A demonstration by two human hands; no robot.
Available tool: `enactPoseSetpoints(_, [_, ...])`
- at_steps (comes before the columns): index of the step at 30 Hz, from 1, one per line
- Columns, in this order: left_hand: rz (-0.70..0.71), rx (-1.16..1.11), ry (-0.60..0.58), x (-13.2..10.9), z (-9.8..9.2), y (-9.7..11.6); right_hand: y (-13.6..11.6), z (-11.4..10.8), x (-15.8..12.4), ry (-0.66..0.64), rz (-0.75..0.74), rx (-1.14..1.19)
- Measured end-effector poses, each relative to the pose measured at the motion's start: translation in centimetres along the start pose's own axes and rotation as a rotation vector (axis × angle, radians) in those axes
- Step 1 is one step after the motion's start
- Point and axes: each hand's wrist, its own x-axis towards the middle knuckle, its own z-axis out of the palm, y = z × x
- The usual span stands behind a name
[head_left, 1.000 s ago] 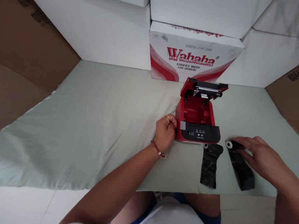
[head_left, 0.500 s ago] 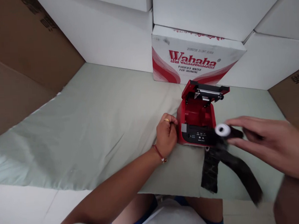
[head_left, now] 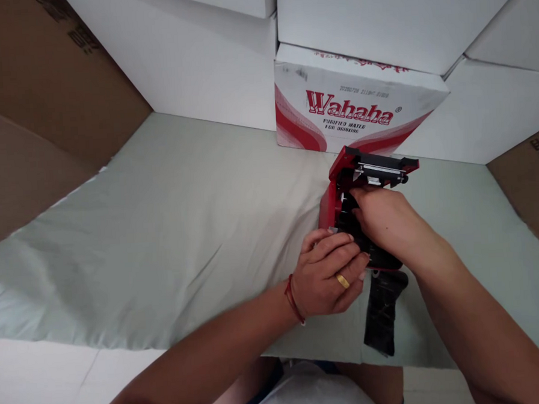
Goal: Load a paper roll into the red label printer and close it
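A small red printer [head_left: 328, 210] stands on the cloth with its lid [head_left: 380, 167] raised. My right hand [head_left: 388, 217] reaches into the compartment, fingers closed on a black roll [head_left: 348, 213] whose pale core end shows at the left; the fingertips are partly hidden. My left hand [head_left: 331, 271] grips the front of the printer, its bent fingers lying over the front panel and the roll's black strip [head_left: 381, 257]. Its thumb is out of sight. Below the printer's front lies a crumpled black wrapper-like piece [head_left: 381, 316], kind unclear.
A white and red Wahaba-style water carton [head_left: 359, 113] stands right behind the printer, marked "Wahaha". White boxes [head_left: 212, 60] line the back. Brown cardboard [head_left: 43, 117] rises at the left and more at the right edge. Pale green cloth [head_left: 162, 232] covers the surface, wrinkled toward the left.
My right hand has moved left with the black roll, from beside the printer into its open compartment. My left hand has shifted from the printer's left side onto its front.
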Motion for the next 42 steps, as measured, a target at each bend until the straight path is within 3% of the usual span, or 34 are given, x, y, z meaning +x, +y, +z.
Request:
enactPoseSetpoints(4, [0.023, -0.001, -0.023, 0.0, 0.1, 0.2, 1.1, 0.9, -0.4, 0.059, -0.067, 0.116])
enactPoseSetpoints(8, [0.04, 0.001, -0.068, -0.2, -0.1, 0.4, 3.6, 1.8, -3.8, 0.318, -0.232, 0.689])
enactPoseSetpoints(9, [0.045, -0.005, -0.079, -0.3, -0.1, 0.4, 4.4, 1.8, -4.5, 0.414, -0.192, 0.813])
enactPoseSetpoints(11, [0.059, -0.018, -0.101, -0.7, -0.2, 0.5, 5.8, 2.1, -4.9, 0.736, -0.028, 0.964])
enactPoseSetpoints(13, [0.063, -0.02, -0.122, -1.0, -0.2, 0.5, 6.9, 2.6, -4.0, 1.061, 0.107, 1.006])
enactPoseSetpoints(14, [0.062, -0.017, -0.134, -1.1, -0.2, 0.5, 7.3, 3.1, -3.2, 1.134, 0.125, 1.014])
enactPoseSetpoints(15, [0.058, -0.012, -0.145, -1.2, -0.2, 0.5, 7.6, 3.6, -2.4, 1.137, 0.114, 1.025])
enactPoseSetpoints(19, [0.075, 0.027, -0.129, -0.9, -0.2, 0.6, 6.7, 5.3, -0.7, 0.921, -0.012, 1.037])
enactPoseSetpoints(25, [0.056, 0.028, -0.096, -0.3, -0.2, 0.6, 4.7, 6.8, -4.3, 0.955, -0.1, 0.919])
enactPoseSetpoints(28, [0.051, 0.023, -0.088, -0.3, -0.1, 0.6, 4.8, 8.5, -5.9, 0.883, -0.229, 0.916])
enactPoseSetpoints(34, [0.055, -0.026, -0.084, -0.3, -0.3, -0.1, 4.9, 11.1, -6.4, 0.815, -0.306, 0.807])
enactPoseSetpoints(36, [-0.021, -0.079, -0.057, -0.1, -0.7, -1.0, 4.7, 11.3, -6.4, 0.819, -0.289, 0.816])
enactPoseSetpoints(40, [-0.316, -0.212, -0.048, 0.6, -1.5, -3.1, 4.2, 11.4, -6.2, 0.842, -0.255, 0.875])
enactPoseSetpoints(42, [-0.357, -0.278, -0.058, 0.9, -1.6, -3.9, 4.0, 11.5, -6.0, 0.86, -0.263, 0.897])
